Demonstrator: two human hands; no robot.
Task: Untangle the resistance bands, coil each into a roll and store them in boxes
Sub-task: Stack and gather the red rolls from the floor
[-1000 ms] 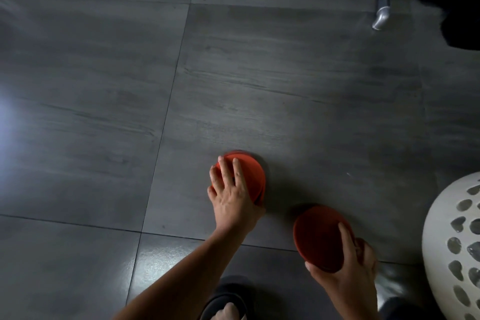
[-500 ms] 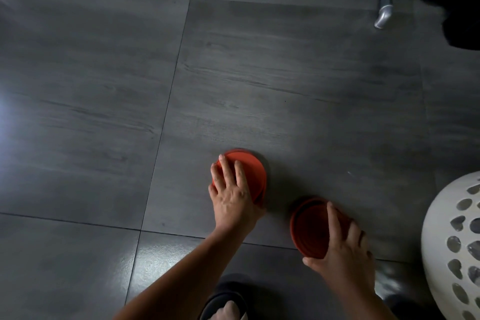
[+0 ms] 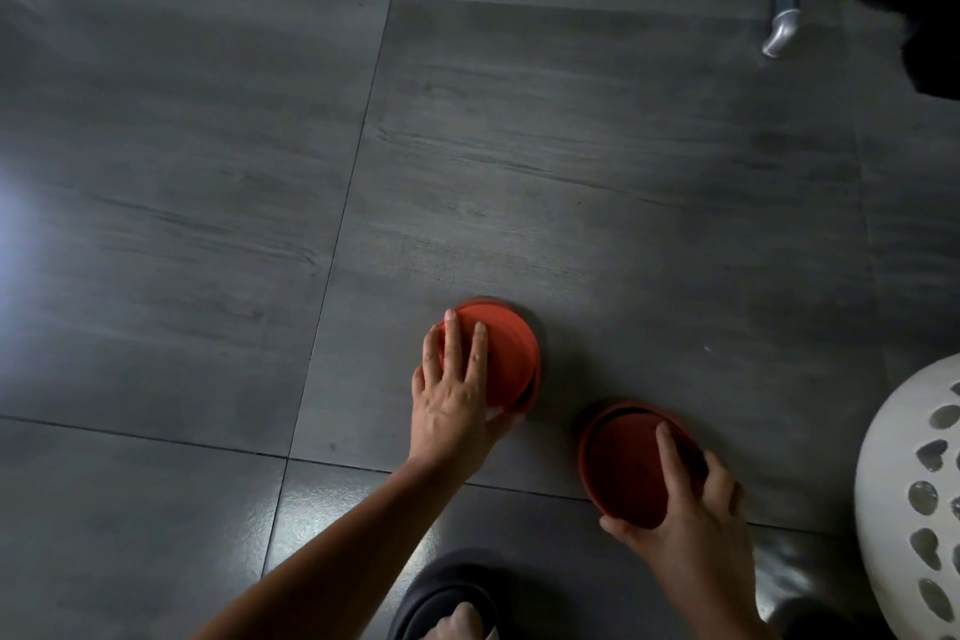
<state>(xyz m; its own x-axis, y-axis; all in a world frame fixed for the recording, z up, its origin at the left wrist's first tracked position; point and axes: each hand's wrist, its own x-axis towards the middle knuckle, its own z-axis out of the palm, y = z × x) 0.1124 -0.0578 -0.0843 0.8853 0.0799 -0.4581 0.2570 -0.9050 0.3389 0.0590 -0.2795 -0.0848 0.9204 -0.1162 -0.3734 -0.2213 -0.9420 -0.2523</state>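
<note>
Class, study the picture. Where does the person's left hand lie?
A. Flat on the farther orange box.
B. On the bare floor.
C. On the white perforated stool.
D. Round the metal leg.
A: the left hand lies with straight fingers on top of the farther orange box, while the right hand grips the nearer orange box.
</note>
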